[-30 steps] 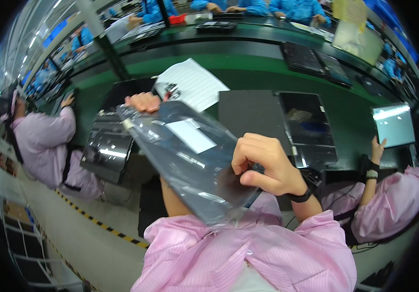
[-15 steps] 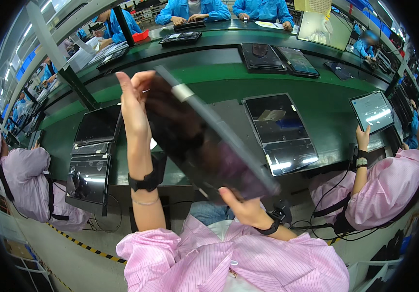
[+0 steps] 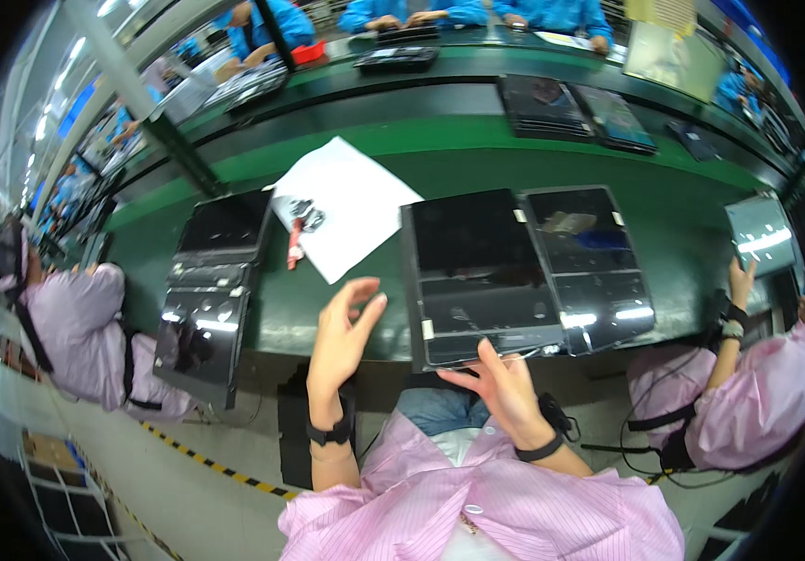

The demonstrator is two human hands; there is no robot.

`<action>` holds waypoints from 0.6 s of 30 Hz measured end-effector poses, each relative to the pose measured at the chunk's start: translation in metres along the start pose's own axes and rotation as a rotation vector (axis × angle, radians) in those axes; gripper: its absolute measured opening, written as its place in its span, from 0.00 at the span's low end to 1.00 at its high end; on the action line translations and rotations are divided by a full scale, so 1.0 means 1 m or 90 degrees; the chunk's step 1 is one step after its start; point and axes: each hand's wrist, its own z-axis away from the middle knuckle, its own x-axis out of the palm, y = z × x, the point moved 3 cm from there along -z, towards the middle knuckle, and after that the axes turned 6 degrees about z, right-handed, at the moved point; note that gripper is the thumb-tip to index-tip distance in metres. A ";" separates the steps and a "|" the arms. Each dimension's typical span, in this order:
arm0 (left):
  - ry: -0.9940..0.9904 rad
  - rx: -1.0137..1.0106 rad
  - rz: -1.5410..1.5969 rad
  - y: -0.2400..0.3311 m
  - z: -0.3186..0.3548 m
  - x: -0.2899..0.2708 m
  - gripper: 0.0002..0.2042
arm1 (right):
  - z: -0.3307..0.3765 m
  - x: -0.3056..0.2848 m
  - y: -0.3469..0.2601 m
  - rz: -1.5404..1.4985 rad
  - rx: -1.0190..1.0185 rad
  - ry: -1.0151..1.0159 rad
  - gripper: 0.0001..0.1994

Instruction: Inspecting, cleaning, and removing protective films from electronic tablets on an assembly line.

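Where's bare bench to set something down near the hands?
Free: green bench between white sheet and dark panel, by left hand; also beyond the panels. Crowded: near edge by right hand, side-by-side panels, left stack.

Two bare hands belong to the wearer at lower centre, the left hand (image 3: 341,341) and the right hand (image 3: 500,388), each with one dark wristband. On the green bench (image 3: 692,201) in mid-frame lie two dark flat panels side by side, the left panel (image 3: 472,271) and the right panel (image 3: 589,262), plus one white paper sheet (image 3: 346,206) carrying one small red pen (image 3: 295,245), and a stack of dark panels (image 3: 206,290) at the left whose number I cannot tell. Two co-workers in pink coats sit at the frame's sides, one at the left (image 3: 75,318) and one at the right (image 3: 767,393), the latter holding one more panel (image 3: 760,234), while at least four people in blue work along the top edge.
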 end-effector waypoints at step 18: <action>0.314 0.239 -0.357 -0.059 -0.136 -0.078 0.14 | 0.003 -0.024 0.010 0.282 0.184 -0.328 0.18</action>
